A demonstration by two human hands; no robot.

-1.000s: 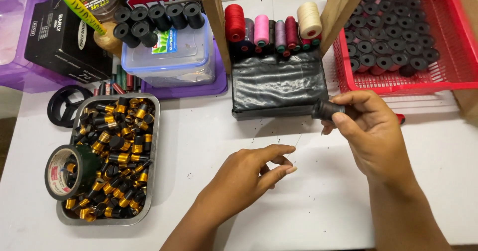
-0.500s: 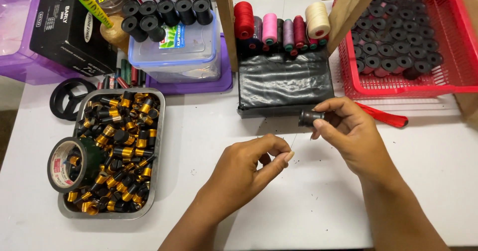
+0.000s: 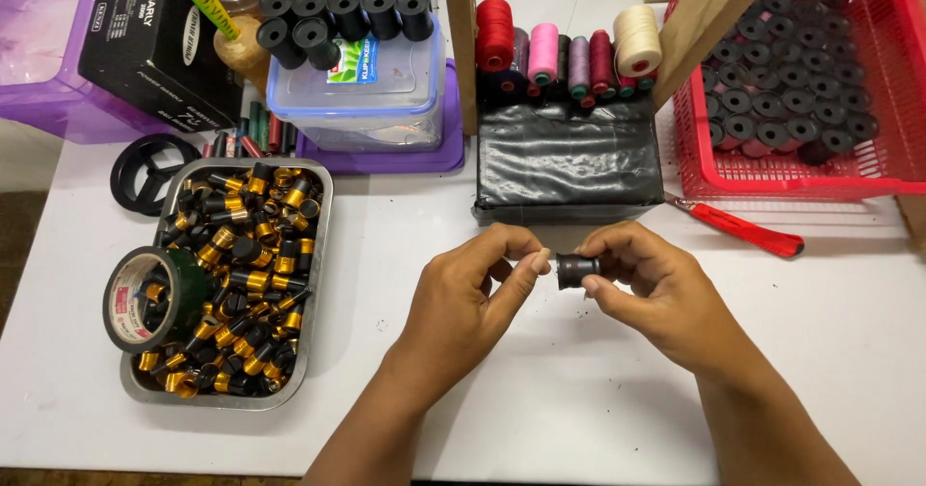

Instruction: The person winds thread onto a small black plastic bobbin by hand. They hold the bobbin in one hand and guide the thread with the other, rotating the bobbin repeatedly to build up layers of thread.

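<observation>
Right hand [image 3: 656, 298] pinches a small dark spool [image 3: 577, 270] between thumb and fingers, held above the white table [image 3: 598, 399], just in front of the black plastic-wrapped block [image 3: 569, 163]. Spool lies sideways, one end facing left. Left hand [image 3: 468, 298] close beside it, fingers curled, thumb and forefinger pressed together at the spool's left end, touching or nearly touching it; cannot tell whether a thread is held between them. Both hands near table centre, forearms coming in from the bottom edge.

Left of the hands: metal tray [image 3: 323, 255] heaped with small black-and-gold cylinders [image 3: 241, 283]; a roll of dark tape [image 3: 154, 298] leans on the tray's left rim. Black ring-shaped part [image 3: 145, 173] lies on the table behind the tray. Behind that, a clear lidded plastic box [image 3: 371, 100] with black spools [image 3: 338, 13] on top, sitting on a purple lid [image 3: 386, 158]. Black cardboard box [image 3: 154, 47] at top left, in a purple bin [image 3: 39, 62].

Behind the wrapped block: a wooden frame [image 3: 709, 23] with a row of thread cones [image 3: 569, 52] in red, pink, mauve, maroon and cream. Right: red plastic basket [image 3: 868, 173] full of dark spools [image 3: 781, 91]. A red-handled tool [image 3: 748, 228] lies on the table in front of the basket, well apart from the right hand.
</observation>
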